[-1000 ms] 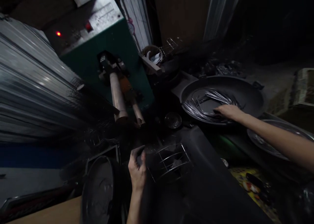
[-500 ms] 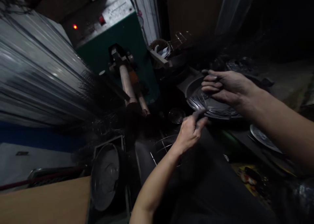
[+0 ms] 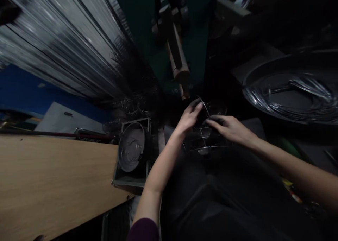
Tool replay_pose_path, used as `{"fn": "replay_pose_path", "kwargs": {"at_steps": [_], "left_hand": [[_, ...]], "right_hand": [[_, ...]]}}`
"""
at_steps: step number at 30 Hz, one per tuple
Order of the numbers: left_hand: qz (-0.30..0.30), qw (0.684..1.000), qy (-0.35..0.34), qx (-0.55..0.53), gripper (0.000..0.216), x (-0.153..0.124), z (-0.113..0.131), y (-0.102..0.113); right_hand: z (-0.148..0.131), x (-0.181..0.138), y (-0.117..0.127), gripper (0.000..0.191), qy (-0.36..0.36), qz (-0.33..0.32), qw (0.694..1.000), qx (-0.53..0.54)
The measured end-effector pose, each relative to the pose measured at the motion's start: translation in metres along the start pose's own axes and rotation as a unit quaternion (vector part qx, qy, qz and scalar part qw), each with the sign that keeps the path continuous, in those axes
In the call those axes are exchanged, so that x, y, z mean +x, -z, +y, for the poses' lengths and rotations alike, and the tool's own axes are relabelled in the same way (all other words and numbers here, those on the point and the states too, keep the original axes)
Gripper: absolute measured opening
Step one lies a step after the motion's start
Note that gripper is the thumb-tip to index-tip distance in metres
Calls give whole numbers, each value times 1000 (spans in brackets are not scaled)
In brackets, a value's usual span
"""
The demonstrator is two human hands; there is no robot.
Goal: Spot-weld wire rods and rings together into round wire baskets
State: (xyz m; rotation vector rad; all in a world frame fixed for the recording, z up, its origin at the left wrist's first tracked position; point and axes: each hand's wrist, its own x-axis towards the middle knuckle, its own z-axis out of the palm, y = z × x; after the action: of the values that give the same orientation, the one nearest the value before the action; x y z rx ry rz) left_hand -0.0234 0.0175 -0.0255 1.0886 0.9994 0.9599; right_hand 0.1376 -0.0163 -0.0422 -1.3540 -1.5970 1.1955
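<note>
- Head view: see a thin wire (image 3: 205, 107) slanting between left hand (image 3: 188, 118) and right hand (image 3: 232, 128), just in front of the rods (image 3: 173, 40) of a green machine (image 3: 197, 47);
- with left hand, apparently pinching the wire near the upper end, between thumb and fingers; with right hand, apparently pinching the lower end; cannot tell, through blur and dim light, how firmly in either case;
- find a wire frame (image 3: 204, 147) just below both hands, over dark cloth (image 3: 211, 195); cannot tell whether touching the fingers;
- look right for a pan (image 3: 290, 100) with a bundle of wires (image 3: 313, 84) curved inside, well apart from both hands; look left for a bowl (image 3: 129, 139) in a box (image 3: 129, 182);
- to handle the wire well, pinch close to each end; press lightly, to avoid bending something so thin; match both grips in firmness, to prevent twisting; steer fingertips clear of the rods; lift over the wire frame, to avoid snagging
</note>
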Motion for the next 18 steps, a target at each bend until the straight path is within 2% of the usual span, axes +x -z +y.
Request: {"fn": "replay_pose_path", "kwargs": {"at_steps": [2, 3, 5, 6, 8, 10, 12, 14, 18], "left_hand": [[-6, 991, -29, 127, 66, -31, -18, 30], [-32, 982, -27, 184, 83, -47, -30, 41], [-44, 959, -32, 277, 110, -74, -60, 53], [-21, 952, -46, 302, 111, -83, -76, 54], [58, 945, -92, 307, 99, -90, -103, 47], [110, 940, -150, 286, 86, -84, -116, 40], [102, 931, -204, 285, 81, -72, -113, 38], [80, 919, -247, 297, 78, -59, -100, 44], [79, 905, -289, 303, 80, -41, -73, 59]], "right_hand": [[-8, 14, -1, 36, 12, 44, 999, -17], [-11, 21, -2, 35, 10, 62, 998, -3], [-15, 34, -4, 30, -12, 63, 996, 63], [-16, 40, -6, 26, -32, 48, 993, 102], [-14, 47, -13, 24, -83, 8, 984, 160], [-11, 52, -20, 28, -118, -22, 977, 178], [-10, 56, -23, 25, -118, -26, 978, 171], [-16, 64, -23, 21, -104, -15, 982, 158], [-36, 84, -23, 19, -95, 10, 985, 143]]}}
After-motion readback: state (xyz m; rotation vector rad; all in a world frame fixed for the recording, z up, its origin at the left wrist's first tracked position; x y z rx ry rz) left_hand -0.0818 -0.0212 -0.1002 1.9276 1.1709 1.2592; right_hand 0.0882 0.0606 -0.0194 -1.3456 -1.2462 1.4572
